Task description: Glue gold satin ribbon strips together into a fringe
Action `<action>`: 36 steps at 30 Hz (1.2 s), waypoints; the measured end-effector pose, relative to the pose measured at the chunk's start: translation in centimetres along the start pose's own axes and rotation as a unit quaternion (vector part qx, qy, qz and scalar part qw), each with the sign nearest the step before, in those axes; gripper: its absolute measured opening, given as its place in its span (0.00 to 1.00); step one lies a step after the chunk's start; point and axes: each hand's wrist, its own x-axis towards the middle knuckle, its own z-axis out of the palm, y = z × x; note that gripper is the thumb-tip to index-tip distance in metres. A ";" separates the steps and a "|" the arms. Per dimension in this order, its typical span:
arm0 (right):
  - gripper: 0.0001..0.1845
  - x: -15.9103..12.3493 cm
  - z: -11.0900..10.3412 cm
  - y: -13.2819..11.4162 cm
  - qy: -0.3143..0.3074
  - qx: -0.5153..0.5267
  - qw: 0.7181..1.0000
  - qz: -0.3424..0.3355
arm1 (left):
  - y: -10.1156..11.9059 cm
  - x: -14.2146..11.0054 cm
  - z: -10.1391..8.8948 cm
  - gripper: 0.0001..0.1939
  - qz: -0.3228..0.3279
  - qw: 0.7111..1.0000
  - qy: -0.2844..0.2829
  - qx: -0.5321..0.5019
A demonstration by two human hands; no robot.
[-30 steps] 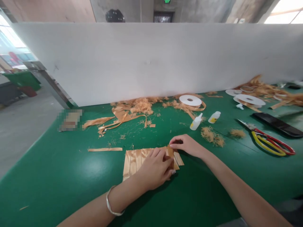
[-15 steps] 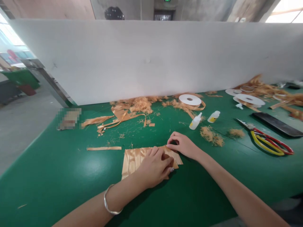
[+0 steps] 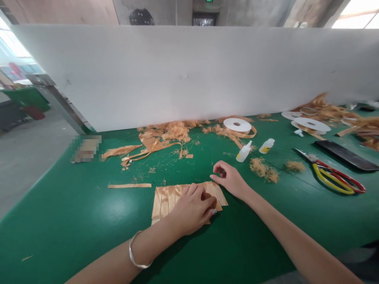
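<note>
Several short tan satin ribbon strips (image 3: 166, 199) lie side by side, edges overlapping, on the green tabletop. My left hand (image 3: 192, 209) presses down on them, fingers bent and partly wrapped round their right portion; what lies under the palm is hidden. Just past the upper right corner of the strips is my right hand (image 3: 229, 179), raised slightly, with thumb and index finger apart and nothing visible between them. A single ribbon strip (image 3: 129, 185) lies apart on the left.
Ribbon scraps and fluffy fibres (image 3: 174, 132) lie along the white partition (image 3: 183, 75). A ribbon spool (image 3: 237, 125) and two small bottles, one white bottle (image 3: 244, 152) and another bottle (image 3: 267, 146), stand behind my right hand. Scissors (image 3: 334, 173) and a black tray (image 3: 346, 155) are at right.
My right hand has lifted off the top edge of the strips and moved slightly up and away, its fingers opening. My left hand has stayed on the strips.
</note>
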 end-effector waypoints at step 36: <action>0.11 -3.4 0.9 -0.4 0.038 -0.272 0.922 -0.271 | -0.4 0.0 0.4 0.24 -0.101 0.992 0.035 0.064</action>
